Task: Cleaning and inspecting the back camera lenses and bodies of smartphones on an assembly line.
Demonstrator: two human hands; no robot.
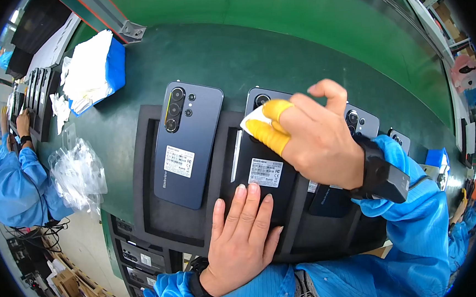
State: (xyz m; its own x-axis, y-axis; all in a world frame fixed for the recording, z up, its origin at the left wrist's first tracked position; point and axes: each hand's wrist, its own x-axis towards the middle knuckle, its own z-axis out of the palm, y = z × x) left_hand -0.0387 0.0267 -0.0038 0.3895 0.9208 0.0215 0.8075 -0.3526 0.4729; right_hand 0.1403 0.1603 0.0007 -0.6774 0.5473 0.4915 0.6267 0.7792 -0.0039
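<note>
A dark blue smartphone (252, 153) lies back up in the black foam tray (142, 205), with a white label on its lower half. My left hand (243, 239) rests flat on this phone's lower end, fingers stretched out. Yellow finger cots cover fingertips of my right hand (314, 135), which pinches a folded white wiping cloth (253, 117) against the phone beside its camera lenses. To the left, another phone (188, 146) lies tilted across its tray slot. Two more phones, one nearer (366, 120) and one farther right (399, 137), are partly hidden by my right arm.
A blue box (115, 66) of white cloths stands at the back left, beside clear plastic bags (77, 173). Another tray of phones (144, 258) sits low at the left. A person in blue (22, 185) works at far left. A green partition (295, 17) bounds the bench's back.
</note>
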